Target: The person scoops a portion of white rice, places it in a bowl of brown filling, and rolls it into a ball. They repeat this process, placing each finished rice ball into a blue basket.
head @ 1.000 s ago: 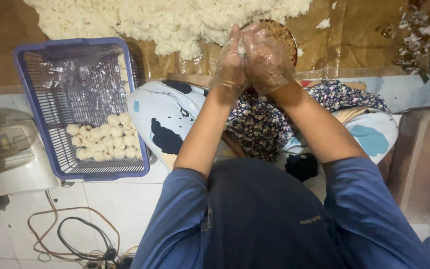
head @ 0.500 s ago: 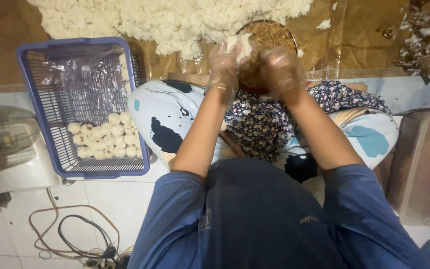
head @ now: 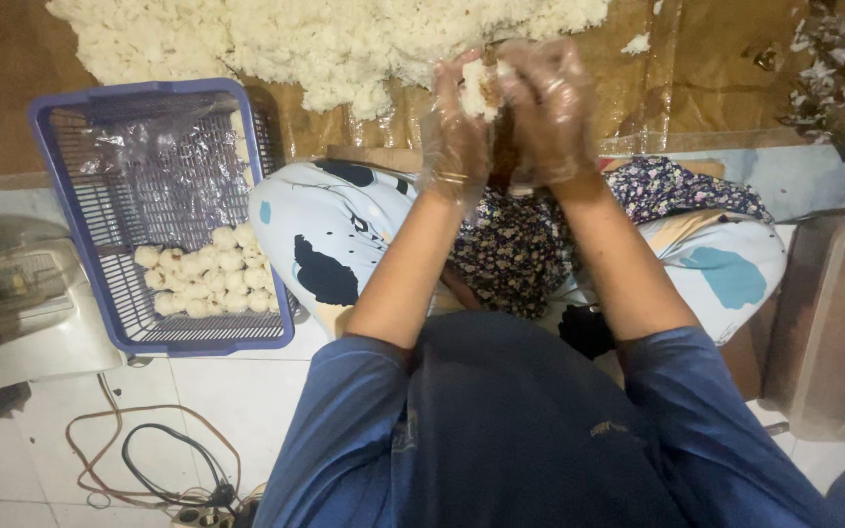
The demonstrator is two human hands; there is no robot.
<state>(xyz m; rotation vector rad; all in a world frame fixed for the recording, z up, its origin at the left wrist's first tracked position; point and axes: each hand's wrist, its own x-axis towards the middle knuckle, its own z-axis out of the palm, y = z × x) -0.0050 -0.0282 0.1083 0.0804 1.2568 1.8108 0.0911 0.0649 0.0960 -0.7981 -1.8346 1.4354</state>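
Note:
Both of my hands wear thin clear plastic gloves. My left hand [head: 458,127] and my right hand [head: 552,110] are cupped together around a small white lump of rice [head: 477,86], held above my lap at the near edge of a big heap of white rice [head: 325,39]. The heap lies on a brown sheet [head: 706,78] covered with clear plastic. A brown round bowl behind my hands is mostly hidden by them.
A blue plastic basket [head: 70,108] stands on the left, lined with clear plastic and holding several white rice balls [head: 205,278]. A white kitchen scale [head: 22,293] sits at far left. Cables [head: 149,460] lie on the white tiled floor. A brown stool [head: 833,323] is at right.
My hands were pressed together, then parted over the brown bowl, and have now come together again around a lump of rice.

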